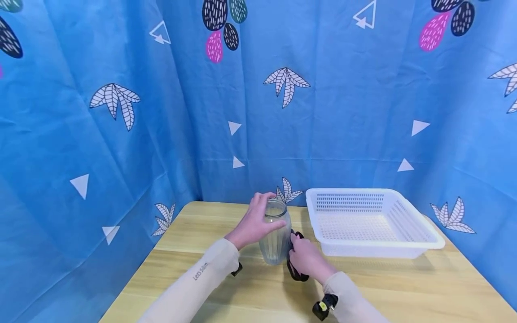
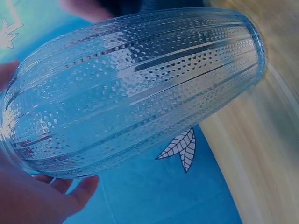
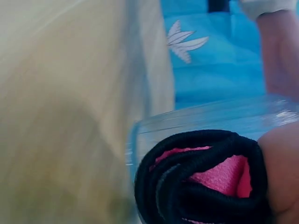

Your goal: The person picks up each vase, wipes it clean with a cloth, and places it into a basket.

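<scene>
A clear ribbed glass vase [image 1: 273, 249], dimpled all over in the left wrist view, stands nearly upright over the table. My left hand [image 1: 258, 220] grips it near the rim, with thumb and fingers on either side of the mouth. On the vase's right side, my right hand [image 1: 305, 256] holds a folded cloth [image 3: 205, 175] with black edging and a pink inner face. The cloth lies close against the glass; whether it presses there I cannot tell. Whether the vase's base touches the table is also unclear.
A white perforated plastic basket [image 1: 375, 246] sits at the back right of the wooden table [image 1: 181, 255]. Blue patterned curtains [image 1: 258, 112] hang behind the table and along its sides.
</scene>
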A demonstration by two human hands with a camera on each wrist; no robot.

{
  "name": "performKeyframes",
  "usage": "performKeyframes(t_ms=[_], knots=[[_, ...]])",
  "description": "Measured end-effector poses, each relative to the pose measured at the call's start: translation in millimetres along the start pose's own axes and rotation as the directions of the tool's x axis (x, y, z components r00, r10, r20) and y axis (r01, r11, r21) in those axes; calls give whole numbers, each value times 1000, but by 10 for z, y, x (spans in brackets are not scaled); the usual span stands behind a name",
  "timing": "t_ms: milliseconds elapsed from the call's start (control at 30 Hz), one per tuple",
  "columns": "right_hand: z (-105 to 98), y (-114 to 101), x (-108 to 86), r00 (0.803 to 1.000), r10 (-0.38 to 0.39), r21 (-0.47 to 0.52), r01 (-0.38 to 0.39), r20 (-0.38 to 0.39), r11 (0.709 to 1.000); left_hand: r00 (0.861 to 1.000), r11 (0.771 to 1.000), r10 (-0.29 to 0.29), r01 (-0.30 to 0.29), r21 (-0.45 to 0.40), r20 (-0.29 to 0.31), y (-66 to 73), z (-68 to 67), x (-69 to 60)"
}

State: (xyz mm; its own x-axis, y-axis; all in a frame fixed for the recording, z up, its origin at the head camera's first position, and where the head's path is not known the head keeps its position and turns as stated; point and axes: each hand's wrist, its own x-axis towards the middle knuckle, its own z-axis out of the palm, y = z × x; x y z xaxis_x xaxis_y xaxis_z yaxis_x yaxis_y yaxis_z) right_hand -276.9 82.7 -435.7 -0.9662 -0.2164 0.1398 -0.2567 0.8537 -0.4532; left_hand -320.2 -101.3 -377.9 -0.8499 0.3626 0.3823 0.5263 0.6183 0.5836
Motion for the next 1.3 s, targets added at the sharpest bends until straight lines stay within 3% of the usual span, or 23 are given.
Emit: performKeyframes(t_ms=[167, 433, 533, 767, 933, 1100, 1300], knots=[[-266, -111, -131, 987, -73, -20, 71, -146, 997, 999, 999, 31, -31, 14, -31, 5, -2, 5], [-602, -276, -87, 903, -206, -29, 211, -378, 977, 1000, 997, 17, -16, -81, 8, 24, -28, 11], [-599, -274, 6, 897, -204, -17, 215, -393, 976, 999, 993, 22, -18, -121, 29, 24, -29, 14], [-397, -160, 150, 962, -112, 39, 125, -249, 991, 999, 985, 45, -40, -165, 28, -2, -28, 20], [-212, -47, 176, 991, -68, 114, 81, -115, 990, 999, 989, 32, -29, -145, 13, -33, -25, 16], [19, 74, 113, 994, -105, 133, 98, 41, 986, 1000, 998, 30, -31, -57, -4, -49, 2, 4], [25, 109, 8, 993, -96, 182, 81, 75, 980, 1000, 1000, -4, 4, -10, -29, -43, 3, -14]])
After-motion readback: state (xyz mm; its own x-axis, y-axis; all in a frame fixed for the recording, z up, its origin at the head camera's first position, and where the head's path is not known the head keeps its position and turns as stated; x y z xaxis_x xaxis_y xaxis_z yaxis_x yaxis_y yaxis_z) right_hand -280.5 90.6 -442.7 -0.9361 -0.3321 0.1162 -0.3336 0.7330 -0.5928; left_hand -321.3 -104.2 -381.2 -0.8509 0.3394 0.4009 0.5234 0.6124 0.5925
